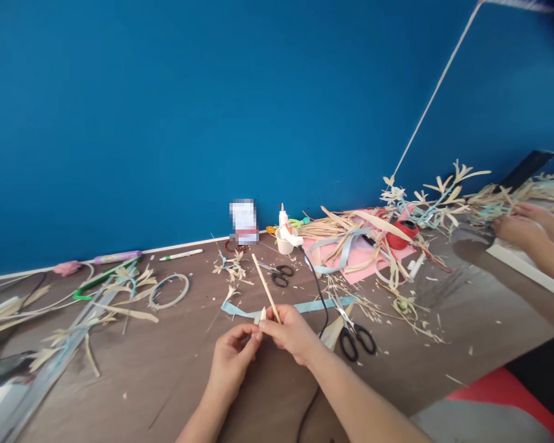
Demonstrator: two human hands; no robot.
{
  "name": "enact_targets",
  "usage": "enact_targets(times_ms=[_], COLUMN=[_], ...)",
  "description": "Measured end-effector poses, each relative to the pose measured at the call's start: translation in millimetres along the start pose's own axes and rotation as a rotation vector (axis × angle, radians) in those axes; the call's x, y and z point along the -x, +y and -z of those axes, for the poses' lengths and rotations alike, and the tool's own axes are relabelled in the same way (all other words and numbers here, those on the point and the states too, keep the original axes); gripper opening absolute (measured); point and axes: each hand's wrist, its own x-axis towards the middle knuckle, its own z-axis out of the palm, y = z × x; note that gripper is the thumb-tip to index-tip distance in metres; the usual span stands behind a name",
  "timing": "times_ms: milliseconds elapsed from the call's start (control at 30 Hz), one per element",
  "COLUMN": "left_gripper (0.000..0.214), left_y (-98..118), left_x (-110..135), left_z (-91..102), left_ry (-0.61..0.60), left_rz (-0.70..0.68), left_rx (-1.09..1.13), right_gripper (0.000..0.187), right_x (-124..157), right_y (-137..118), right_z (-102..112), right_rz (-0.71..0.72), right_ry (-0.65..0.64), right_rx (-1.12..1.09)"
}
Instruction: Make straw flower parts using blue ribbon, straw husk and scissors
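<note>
My right hand (290, 335) is closed round the lower end of a stick (264, 284), near the front edge of the desk (166, 381) and about midway along it. The stick slants up and away from me, leaning left. My left hand (233, 357) meets it fingertip to fingertip and pinches a small pale strip (262, 315) against the stick's base, fingers narrow. Both hands sit just above the desk top.

Just behind my hands a blue ribbon (311, 305) lies flat, running left to right. A black cord (322, 296) crosses it and passes under my right wrist. Scissors (356, 338) lie just right of my right hand, handles toward me; a second pair (279, 275) sits further back, beside the stick's tip.

Toward the back edge stands a white cup (283, 246) with a glue gun (290, 235) in it. Right of that is a pink sheet (367, 253) heaped with leaf scraps (346, 231). On the left half lie a hoop (168, 290) and a marker (181, 254). At the right edge another person's hands (519, 227) are among more scraps — well apart from mine.
</note>
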Motion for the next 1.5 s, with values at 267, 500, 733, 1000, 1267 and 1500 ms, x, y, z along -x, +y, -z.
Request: enact_targets(times_ms=[267, 500, 733, 1000, 1267, 1500], left_gripper=[0.022, 0.022, 0.026, 0.025, 0.021, 0.020], left_y=[2, 0, 5, 3, 2, 2], left_x=[1, 1, -2, -3, 0, 1], left_z=[-1.1, -0.7, 1.8, 0.6, 0.7, 1.8], left_ry=[-0.006, -0.038, 0.082, 0.051, 0.016, -0.007], left_rz=[-0.002, -0.045, 0.003, -0.018, -0.030, -0.037], left_rx=[-0.005, -0.003, 0.143, 0.075, 0.055, 0.071], right_gripper=[0.019, 0.031, 0.028, 0.033, 0.035, 0.033], right_x=[1, 1, 12, 18, 19, 19], right_y=[0, -3, -13, -18, -18, -15], right_z=[3, 7, 8, 4, 4, 4], right_rz=[-0.070, -0.058, 0.179, 0.351, 0.388, 0.407], right_ry=[-0.078, -0.107, -0.008, 0.031, 0.042, 0.087], right_rx=[-0.094, -0.063, 0.373, 1.040, 1.071, 1.081])
